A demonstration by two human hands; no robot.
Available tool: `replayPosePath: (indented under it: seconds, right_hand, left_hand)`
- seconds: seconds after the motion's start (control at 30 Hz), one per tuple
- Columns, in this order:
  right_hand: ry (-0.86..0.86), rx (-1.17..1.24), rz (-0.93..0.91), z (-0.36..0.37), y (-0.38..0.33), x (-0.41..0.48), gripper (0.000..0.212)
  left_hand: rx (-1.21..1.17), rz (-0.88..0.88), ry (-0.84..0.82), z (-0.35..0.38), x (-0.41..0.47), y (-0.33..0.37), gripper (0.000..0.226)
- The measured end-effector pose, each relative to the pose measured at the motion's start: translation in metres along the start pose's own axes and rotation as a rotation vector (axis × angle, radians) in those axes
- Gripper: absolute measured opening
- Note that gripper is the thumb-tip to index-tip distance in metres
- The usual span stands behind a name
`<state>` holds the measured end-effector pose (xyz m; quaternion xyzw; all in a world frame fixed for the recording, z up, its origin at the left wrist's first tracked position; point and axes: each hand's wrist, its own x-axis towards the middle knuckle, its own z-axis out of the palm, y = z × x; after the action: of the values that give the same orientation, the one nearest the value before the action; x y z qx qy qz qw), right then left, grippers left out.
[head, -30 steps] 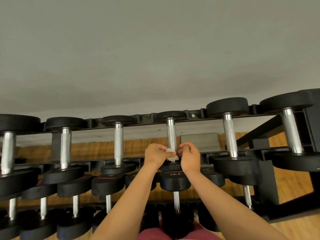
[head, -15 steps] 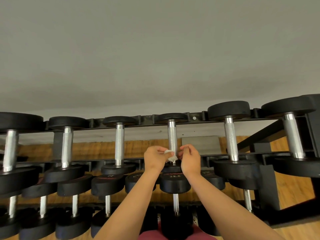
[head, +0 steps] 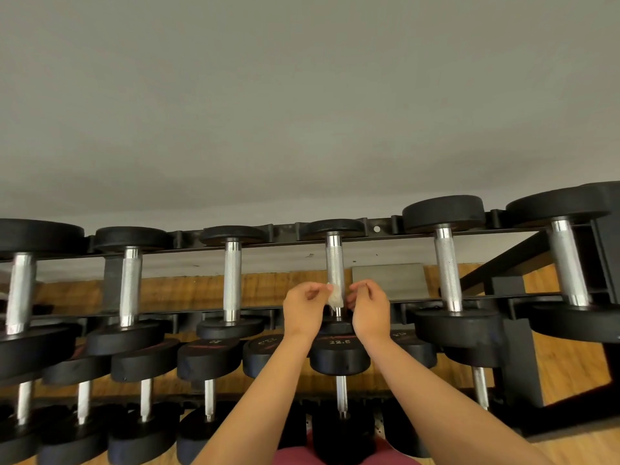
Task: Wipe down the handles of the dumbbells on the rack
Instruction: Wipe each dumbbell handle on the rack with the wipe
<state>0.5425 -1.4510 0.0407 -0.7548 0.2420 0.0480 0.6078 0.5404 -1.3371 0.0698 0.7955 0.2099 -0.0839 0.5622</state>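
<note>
At the top tier of the dumbbell rack [head: 375, 228]: both hands work a small white wipe [head: 335, 298] on the fourth knurled handle [head: 335, 266] from the left.

Compared with half a second ago, the left hand [head: 303, 308] and right hand [head: 370, 308] sit slightly farther apart, and the wipe now hangs more openly against the handle's lower end, just above the near weight head. This suggests the wipe is being re-set or drawn around the bar, with the handle's upper length probably yet to be covered. The left hand is curled, its fingertips pinching the wipe; the right hand is loosely closed beside the bar, and whether it grips the wipe cannot be told. The handle stands between the two hands, touching the wipe.
</note>
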Motion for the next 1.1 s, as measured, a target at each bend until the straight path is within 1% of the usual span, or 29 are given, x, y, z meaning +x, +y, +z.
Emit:
replayPosePath:
  seconds: [0.13,0.23,0.43,0.5,0.6,0.63,0.67,0.77,0.8,0.87,0.97,1.1]
  right_hand:
    - [0.006,-0.002,0.000,0.001,0.000,0.000,0.025]
    - [0.003,0.000,0.000,0.002,0.002,0.000,0.026]
    - [0.001,0.018,-0.003,0.002,0.001,0.000,0.027]
    - [-0.002,0.027,-0.006,0.002,0.001,0.000,0.027]
    - [-0.003,0.030,-0.005,0.002,0.003,0.001,0.028]
    - [-0.001,0.028,-0.005,0.002,0.004,0.001,0.028]
    - [0.002,0.028,-0.006,0.002,0.004,0.001,0.027]
    - [0.004,0.039,-0.002,0.002,0.003,0.001,0.027]
    - [0.005,0.042,0.001,0.002,0.003,0.001,0.026]
    - [0.003,0.039,0.005,0.002,0.003,0.001,0.027]
    - [-0.002,0.035,0.009,0.002,0.004,0.002,0.027]
    - [-0.005,0.029,0.007,0.003,0.004,0.003,0.027]
  left_hand:
    - [0.032,0.039,-0.054,-0.003,-0.005,-0.004,0.019]
    - [0.071,0.048,-0.020,0.001,-0.004,-0.001,0.025]
    - [0.130,-0.002,0.011,0.008,0.005,0.009,0.034]
    - [0.132,-0.010,0.028,0.010,0.005,0.009,0.030]
    - [0.112,-0.004,0.082,0.009,0.002,0.002,0.011]
    - [0.091,-0.005,0.092,0.009,0.001,0.000,0.011]
    - [0.070,-0.008,0.092,0.009,0.001,0.000,0.011]
    - [0.042,-0.019,0.075,0.010,0.004,0.007,0.026]
    - [0.034,-0.027,0.069,0.011,0.005,0.008,0.027]
    - [0.032,-0.024,0.064,0.010,0.006,0.007,0.022]
    - [0.039,0.009,0.115,0.009,0.002,0.001,0.015]
    - [-0.035,0.037,0.155,0.014,0.004,0.010,0.026]
